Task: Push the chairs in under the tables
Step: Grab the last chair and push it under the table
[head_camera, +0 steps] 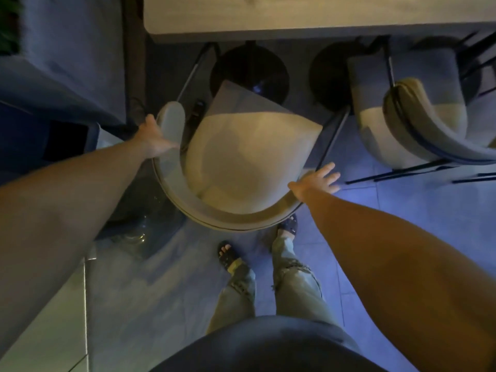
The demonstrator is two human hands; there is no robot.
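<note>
A beige cushioned chair [241, 157] with a curved backrest and thin black legs stands in front of me, turned a little to the right, its seat front just short of the table edge. The pale wooden table [308, 20] runs along the top, on round black bases. My left hand [154, 138] rests on the left end of the backrest, fingers wrapped around it. My right hand [318, 181] lies on the right end of the backrest with its fingers spread. A second beige chair [418, 122] stands at the right, partly under the table.
A dark upholstered bench [61, 63] fills the upper left. A pale counter edge [53, 304] runs along the lower left. Two black table bases [249, 68] sit under the table. My sandalled feet [230, 255] stand on the tiled floor just behind the chair.
</note>
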